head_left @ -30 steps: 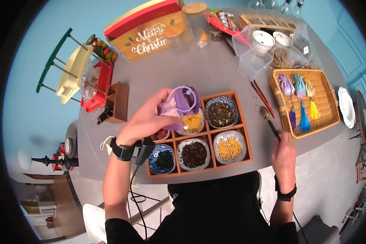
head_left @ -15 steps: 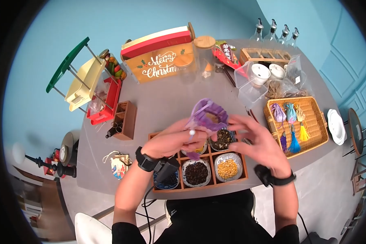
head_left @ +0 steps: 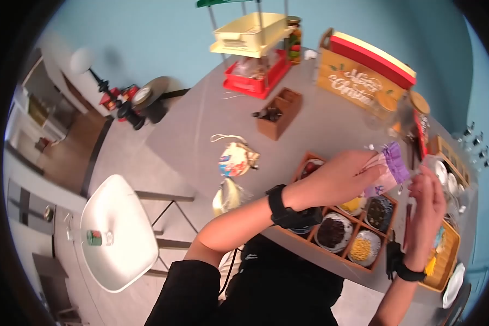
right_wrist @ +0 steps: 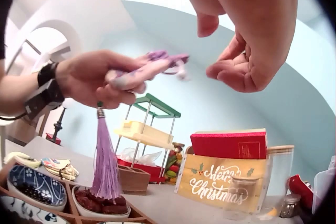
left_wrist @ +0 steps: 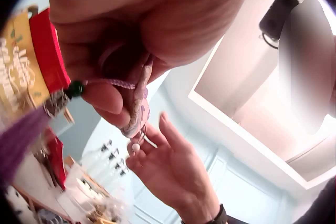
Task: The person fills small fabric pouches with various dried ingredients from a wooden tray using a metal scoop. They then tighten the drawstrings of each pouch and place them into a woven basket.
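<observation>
My left hand (head_left: 337, 176) grips a purple drawstring pouch (head_left: 392, 169) above a divided wooden box (right_wrist: 71, 199). A purple tassel (right_wrist: 106, 163) hangs below that hand. Just off the pouch's mouth is my right hand (head_left: 428, 204), its fingers loosely bent and nothing seen in them; a gap shows in the right wrist view. A white bead (left_wrist: 136, 147) dangles on the pouch's cord. The box holds bowls of yellow corn kernels (head_left: 359, 249), dark dried bits (head_left: 332, 232), dried leaves (head_left: 379, 213), red dates (right_wrist: 102, 203) and black beans (right_wrist: 37, 192).
A patterned pouch (head_left: 235, 159) lies at the table's left, with a wooden caddy (head_left: 282, 119) beyond it. Behind stand a tiered rack (head_left: 250, 35) and a Christmas crate (head_left: 342, 87). A wicker basket (head_left: 455, 239) and white dishes (head_left: 453, 285) are at the right.
My right hand has let go of the spoon and come up beside the pouch. The left hand has moved the pouch right relative to the box. The head view has swung left.
</observation>
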{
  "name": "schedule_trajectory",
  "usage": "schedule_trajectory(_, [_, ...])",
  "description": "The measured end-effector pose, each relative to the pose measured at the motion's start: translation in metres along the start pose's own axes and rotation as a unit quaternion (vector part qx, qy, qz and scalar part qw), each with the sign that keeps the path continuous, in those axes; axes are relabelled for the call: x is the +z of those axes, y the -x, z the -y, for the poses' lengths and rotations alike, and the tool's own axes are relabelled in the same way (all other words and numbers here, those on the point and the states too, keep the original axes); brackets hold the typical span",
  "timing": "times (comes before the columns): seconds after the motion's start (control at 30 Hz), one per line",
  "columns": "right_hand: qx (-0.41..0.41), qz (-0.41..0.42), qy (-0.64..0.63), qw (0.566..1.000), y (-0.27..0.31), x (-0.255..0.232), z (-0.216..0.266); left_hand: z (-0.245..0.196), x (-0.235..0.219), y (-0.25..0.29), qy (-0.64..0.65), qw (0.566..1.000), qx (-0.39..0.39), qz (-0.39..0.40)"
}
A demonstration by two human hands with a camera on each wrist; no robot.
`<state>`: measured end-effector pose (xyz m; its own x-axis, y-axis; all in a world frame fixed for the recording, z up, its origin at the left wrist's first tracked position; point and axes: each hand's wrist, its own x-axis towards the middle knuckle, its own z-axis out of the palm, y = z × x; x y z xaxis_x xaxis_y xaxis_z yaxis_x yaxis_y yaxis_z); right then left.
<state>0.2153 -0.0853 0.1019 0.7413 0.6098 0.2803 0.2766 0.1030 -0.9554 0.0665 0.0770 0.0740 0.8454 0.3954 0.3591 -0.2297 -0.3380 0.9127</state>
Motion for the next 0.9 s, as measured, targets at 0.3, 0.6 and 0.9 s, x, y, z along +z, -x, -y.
schedule_trajectory(0.3, [0.087,-0.046,0.034,0.995,0.027,-0.119,-0.077,-0.03,-0.12,0.109,-0.028,0.956,-0.155,-0.246])
schedule_trajectory(0.6, [0.12,-0.149,0.294,0.936,0.052,-0.292,-0.119,0.071,-0.161,0.169,-0.459,0.837,-0.217,-0.204])
schedule_trajectory(0.9, [0.196,-0.064,0.468,0.859,0.061,-0.348,-0.099,0.15,-0.169,0.219,-0.491,0.841,-0.201,-0.104])
